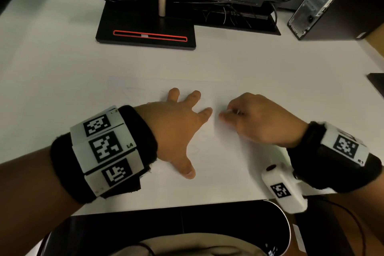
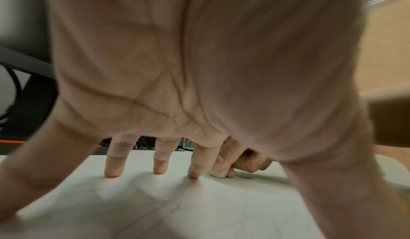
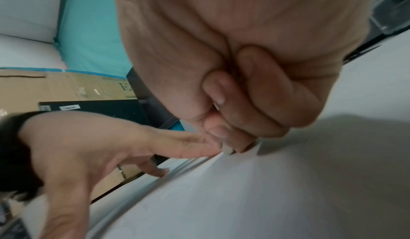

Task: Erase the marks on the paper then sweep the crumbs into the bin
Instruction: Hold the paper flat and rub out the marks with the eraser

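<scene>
Nearest, the bin (image 1: 278, 233) sits below the desk's (image 1: 62, 68) front edge. The left hand (image 1: 176, 129) presses flat, fingers spread, on thin, slippery paper (image 1: 207, 151); the right hand (image 1: 259, 118) pinches a small soft eraser (image 2: 218, 174), rubbing gently.

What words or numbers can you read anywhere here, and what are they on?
"L4": on the white tag band on the left wrist.
"E": big letter on the cardboard box; the rest is hidden.
Small mark on the right wrist band: too blurred.
White labels on the black case: too blurred.
</scene>
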Demonstrator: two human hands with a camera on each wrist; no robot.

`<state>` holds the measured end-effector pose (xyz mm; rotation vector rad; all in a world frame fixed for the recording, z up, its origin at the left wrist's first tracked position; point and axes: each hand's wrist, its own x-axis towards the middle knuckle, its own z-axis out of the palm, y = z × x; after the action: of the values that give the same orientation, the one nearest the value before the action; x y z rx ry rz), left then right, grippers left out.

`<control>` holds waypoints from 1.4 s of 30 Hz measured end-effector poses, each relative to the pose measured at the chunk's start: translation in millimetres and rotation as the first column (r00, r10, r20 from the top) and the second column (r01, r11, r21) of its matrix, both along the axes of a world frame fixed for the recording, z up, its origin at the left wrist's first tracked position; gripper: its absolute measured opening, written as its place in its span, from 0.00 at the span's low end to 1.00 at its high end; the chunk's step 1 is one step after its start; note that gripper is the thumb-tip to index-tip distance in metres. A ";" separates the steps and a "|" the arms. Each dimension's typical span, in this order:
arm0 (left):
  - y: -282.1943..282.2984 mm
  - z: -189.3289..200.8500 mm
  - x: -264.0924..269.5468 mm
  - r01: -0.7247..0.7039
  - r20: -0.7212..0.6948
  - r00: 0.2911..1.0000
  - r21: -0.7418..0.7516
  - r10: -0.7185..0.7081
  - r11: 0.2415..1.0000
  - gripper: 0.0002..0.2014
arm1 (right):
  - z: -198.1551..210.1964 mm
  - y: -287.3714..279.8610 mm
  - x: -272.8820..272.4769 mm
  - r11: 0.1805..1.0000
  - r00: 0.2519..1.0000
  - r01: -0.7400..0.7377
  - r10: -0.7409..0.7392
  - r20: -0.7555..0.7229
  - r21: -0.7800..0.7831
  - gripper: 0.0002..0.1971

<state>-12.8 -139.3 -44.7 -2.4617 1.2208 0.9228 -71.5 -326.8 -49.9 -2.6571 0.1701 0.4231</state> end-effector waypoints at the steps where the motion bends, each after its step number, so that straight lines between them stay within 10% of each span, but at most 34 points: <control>1: 0.3 -0.4 0.3 -0.002 -0.001 1.000 -0.005 0.002 1.000 0.65 | -1.2 2.8 -1.6 1.000 1.000 -0.022 0.022 0.007 -0.003 0.21; 42: 4.1 3.4 -0.3 0.003 -0.012 1.000 -0.004 -0.003 1.000 0.67 | 4.1 -21.7 21.1 0.998 0.999 0.028 -0.030 -0.041 -0.054 0.22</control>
<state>-13.1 -135.1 -41.3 -2.4609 1.2308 0.9367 -50.4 -348.5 -45.8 -2.6962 0.2358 0.4711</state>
